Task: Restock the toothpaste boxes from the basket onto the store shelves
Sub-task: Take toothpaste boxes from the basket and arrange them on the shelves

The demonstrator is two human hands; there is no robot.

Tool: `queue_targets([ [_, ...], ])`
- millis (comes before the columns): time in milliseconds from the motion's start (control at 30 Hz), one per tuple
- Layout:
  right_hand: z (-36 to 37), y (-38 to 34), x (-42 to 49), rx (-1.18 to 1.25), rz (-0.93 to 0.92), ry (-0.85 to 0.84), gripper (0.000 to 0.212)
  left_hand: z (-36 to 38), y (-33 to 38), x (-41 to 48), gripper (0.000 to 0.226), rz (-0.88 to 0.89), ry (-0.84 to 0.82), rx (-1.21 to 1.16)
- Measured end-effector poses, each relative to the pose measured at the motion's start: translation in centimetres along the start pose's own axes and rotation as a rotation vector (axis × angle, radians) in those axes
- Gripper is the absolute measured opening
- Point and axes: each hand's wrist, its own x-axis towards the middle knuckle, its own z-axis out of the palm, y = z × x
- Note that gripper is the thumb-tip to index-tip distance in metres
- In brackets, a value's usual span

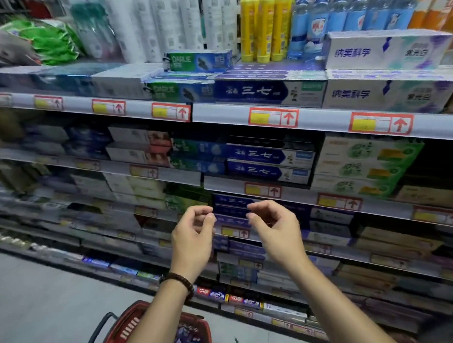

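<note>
- Before the store shelves (322, 120), the left hand (194, 230) and the right hand (273, 228) are raised side by side, apart from each other.
- Both hands are empty, with fingers loosely curled and thumbs near the fingertips.
- Dark-blue toothpaste boxes (232, 205) sit on the shelf just behind the hands.
- Below the forearms, the red basket (128, 323) stands on the floor with boxed toothpaste (187, 341) inside.
- A beaded bracelet (181, 280) circles the left wrist.

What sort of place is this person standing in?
Most likely a shop aisle in the toiletries section. Tiered shelves are packed with stacked toothpaste boxes, red-and-yellow price tags run along each shelf edge, and a red shopping basket sits on the floor below.
</note>
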Motion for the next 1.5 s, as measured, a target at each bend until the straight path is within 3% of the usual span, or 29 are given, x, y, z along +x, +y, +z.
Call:
queue_targets([
  [567,20.7,0.2,-5.9,0.0,0.104,-0.296,0.009,-19.5,-11.5,-3.7,0.01,-0.253,0.142,0.071],
  [1167,31.9,5.8,-4.1,0.037,0.186,-0.762,0.013,-23.4,-17.9,-4.2,0.009,-0.502,0.537,0.083],
  [1500,35.1,10.5,-5.4,-0.02,0.316,-0.797,0.013,-24.8,-24.5,-5.7,0.007,-0.643,0.551,0.057],
])
